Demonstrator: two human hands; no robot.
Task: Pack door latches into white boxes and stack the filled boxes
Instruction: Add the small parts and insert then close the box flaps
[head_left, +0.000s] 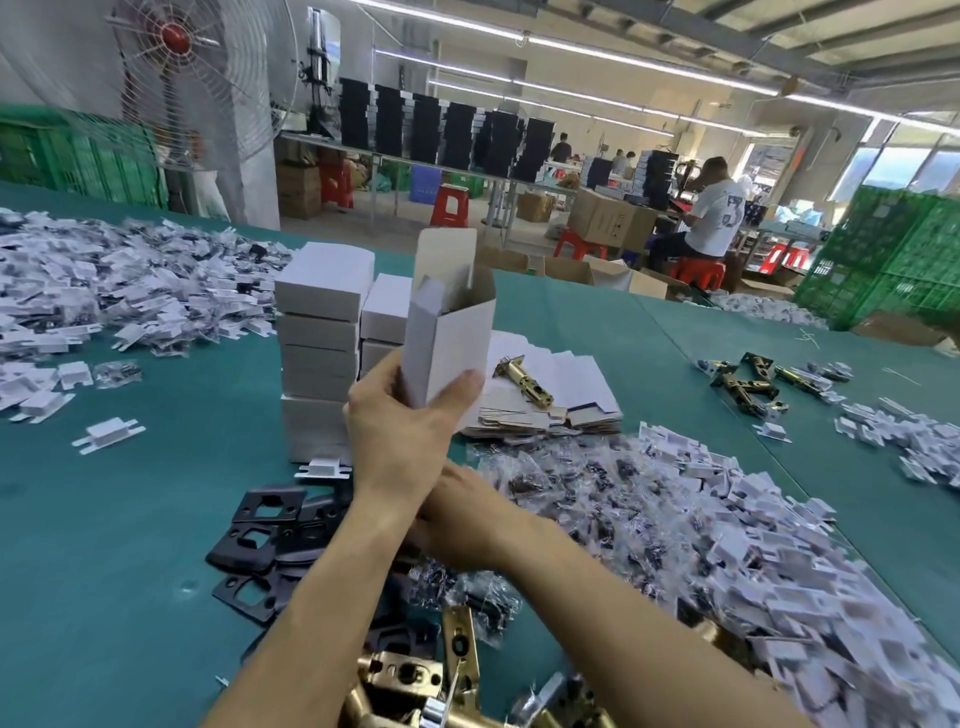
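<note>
Nearest the camera, at the bottom edge, lie brass latches on the green table, with flat black plates spread just to their left. A heap of small clear bags mixed with white plastic pieces runs along the right.

The right hand reaches in low from the right, down among the bags beside the plates. The left forearm crosses over it, so I cannot tell how its fingers lie or whether they hold anything.

Above it, the left hand is raised and grips a white box upright by its lower end, thumb on the near face and fingers curled round the left side (the top flap stands open).

Just behind stands a stack of closed boxes, with a shorter stack beside it. To the right lies a pile of flat cartons with a single latch resting on top. More white pieces cover the far left.

Beyond the table are a large fan and a seated person.
</note>
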